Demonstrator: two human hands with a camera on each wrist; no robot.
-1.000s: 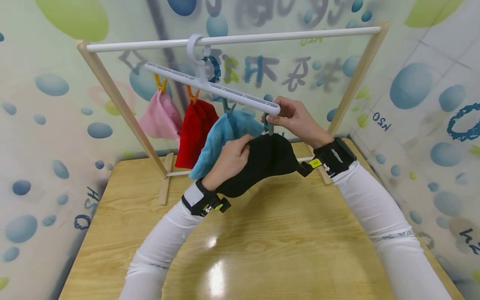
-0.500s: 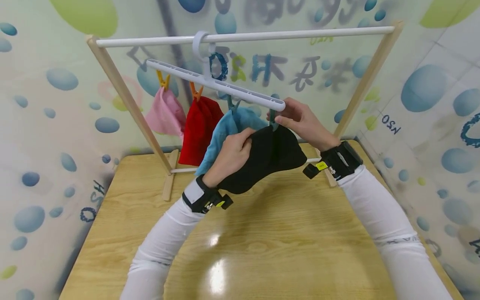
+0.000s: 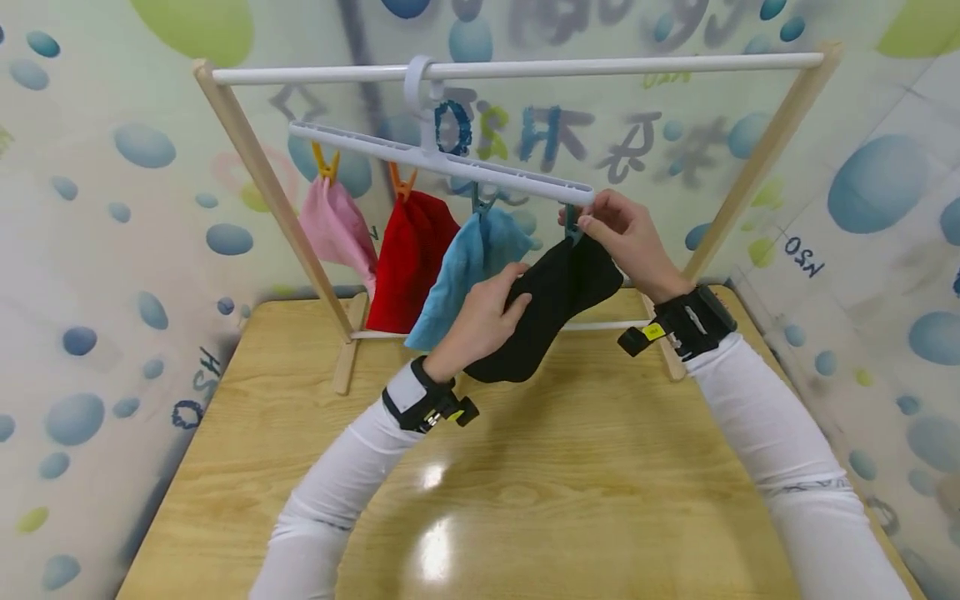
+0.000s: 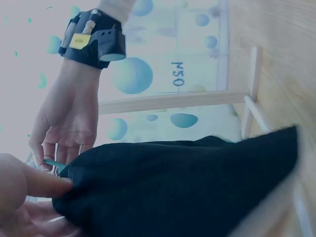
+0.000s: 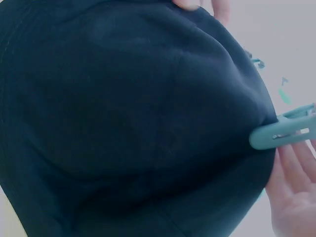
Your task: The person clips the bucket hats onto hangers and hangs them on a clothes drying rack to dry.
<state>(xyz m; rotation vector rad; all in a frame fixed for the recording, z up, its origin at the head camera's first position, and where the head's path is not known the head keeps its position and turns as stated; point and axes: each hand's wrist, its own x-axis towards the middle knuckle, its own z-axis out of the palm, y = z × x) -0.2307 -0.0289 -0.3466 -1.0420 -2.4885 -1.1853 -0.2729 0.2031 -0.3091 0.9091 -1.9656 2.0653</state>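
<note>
A black hat hangs from the right end of the white hanger, its upper edge in the teal clothespin. My right hand pinches that clothespin between thumb and fingers, just under the hanger bar. The left hand holds the hat's left edge; in the left wrist view its thumb lies on the near side of the black fabric, with the other fingers below. Part of those fingers is hidden by the hat. Seams run across the hat in the right wrist view.
Pink, red and light blue cloth items hang along the same hanger from clothespins. The hanger hooks over the white rod of a rack with wooden posts, standing on a wooden table.
The hat now hangs more steeply from its clothespin, and the hanger's right end has swung slightly. My left fingers have loosened and spread a little. The head view has shifted left.
</note>
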